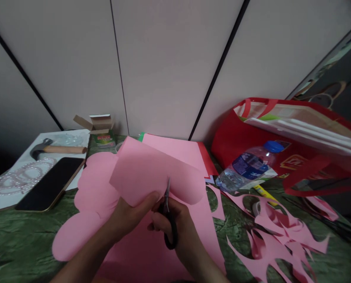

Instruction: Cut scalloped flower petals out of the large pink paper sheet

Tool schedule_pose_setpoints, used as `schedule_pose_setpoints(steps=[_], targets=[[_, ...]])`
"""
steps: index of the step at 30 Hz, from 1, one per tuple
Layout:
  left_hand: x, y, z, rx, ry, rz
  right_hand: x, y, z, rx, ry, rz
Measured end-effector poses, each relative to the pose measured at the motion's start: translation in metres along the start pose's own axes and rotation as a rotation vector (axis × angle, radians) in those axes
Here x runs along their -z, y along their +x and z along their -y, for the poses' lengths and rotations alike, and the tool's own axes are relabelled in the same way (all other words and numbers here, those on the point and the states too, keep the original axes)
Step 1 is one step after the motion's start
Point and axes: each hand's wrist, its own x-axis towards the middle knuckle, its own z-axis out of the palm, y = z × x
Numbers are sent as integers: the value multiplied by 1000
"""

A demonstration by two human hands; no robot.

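Reaching forward close together, left hand (pixel 132 215) pinching raised pink paper (pixel 148 167), right hand (pixel 180 220) gripping black-handled scissors (pixel 166 201).

The light is dim and flat, probably falling from above. The grey wall (pixel 163 59) is evenly lit in its middle, while the far left and right edges sink toward black. Soft shadow gathers on the wall beside the red bag (pixel 231 133), and the near part of the pink sheet (pixel 152 255) lies in deeper shade. Small pale glints show on the bottle (pixel 246 167). Wide-lens stretching slants the wall seams (pixel 219 68) and lengthens the bag toward the right edge, where it blurs.
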Motion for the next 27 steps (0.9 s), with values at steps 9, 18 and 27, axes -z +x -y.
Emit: schedule_pose_setpoints(steps=[9, 18, 27], targets=[[-2, 0, 1, -32, -32, 7, 1, -1, 6, 85, -55, 10], [-2, 0, 2, -22, -44, -46, 3, 1, 2, 85, -19, 32], [-2, -1, 0, -16, -109, -39, 6, 1, -4, 80, -39, 33]])
